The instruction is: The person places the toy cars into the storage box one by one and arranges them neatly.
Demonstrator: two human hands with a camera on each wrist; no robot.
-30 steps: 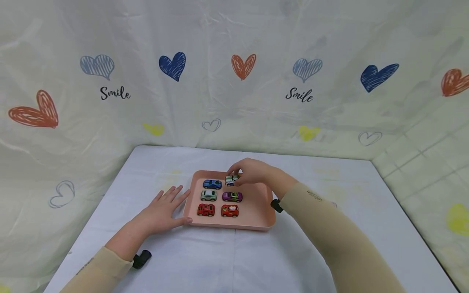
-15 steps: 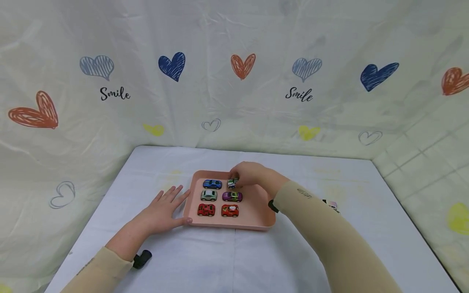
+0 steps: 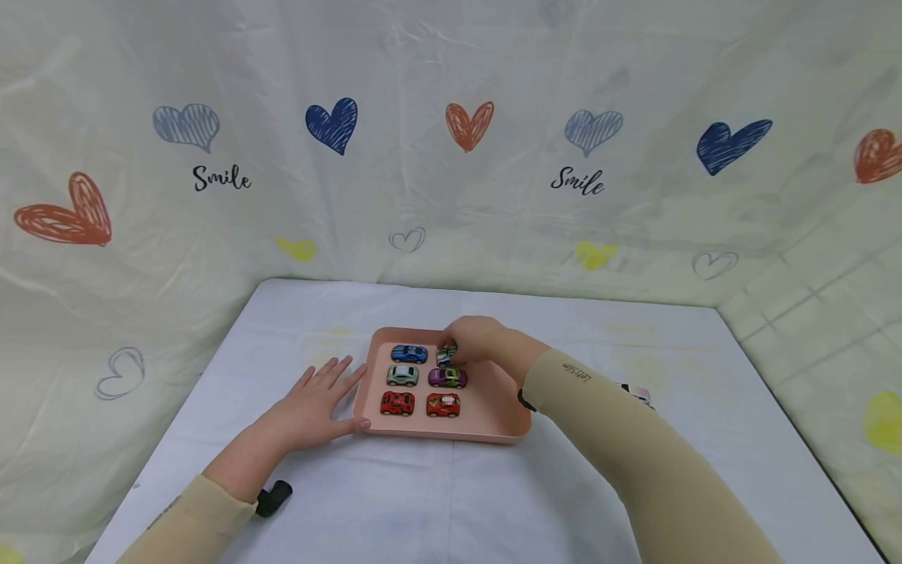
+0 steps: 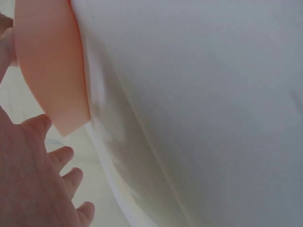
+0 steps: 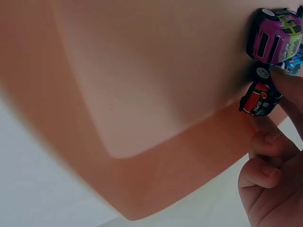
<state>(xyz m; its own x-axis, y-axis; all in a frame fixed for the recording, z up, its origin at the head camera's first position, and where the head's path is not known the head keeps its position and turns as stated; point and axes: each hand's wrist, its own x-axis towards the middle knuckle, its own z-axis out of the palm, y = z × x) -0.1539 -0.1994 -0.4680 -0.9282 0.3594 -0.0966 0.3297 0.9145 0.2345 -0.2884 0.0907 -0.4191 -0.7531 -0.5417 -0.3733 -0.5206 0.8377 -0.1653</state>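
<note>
A pink tray (image 3: 493,407) holds toy cars in rows. My left hand (image 3: 310,403) lies at its left side, fingers spread and straight, with thumb and a fingertip against the rim. At the back of the tray my right hand (image 3: 479,338) pinches a toy car (image 5: 260,99), dark with red and white markings in the right wrist view; the fingers partly cover it. Beside it is a blue car (image 3: 409,354), and just in front a purple-and-green car (image 3: 447,377). A pale green car (image 3: 402,375) and two red cars, one left (image 3: 398,403) and one right (image 3: 442,405), stand nearer.
On the white-covered table (image 3: 451,501), right of the tray, a small pink, black and white thing (image 3: 638,393) shows past my right sleeve, mostly hidden. A white curtain (image 3: 423,188) with printed hearts hangs behind the table's far edge.
My right hand has shifted slightly toward me with the pinched toy car, closer to the purple car. The small thing at right has come out from behind the sleeve. The left hand stays put.
</note>
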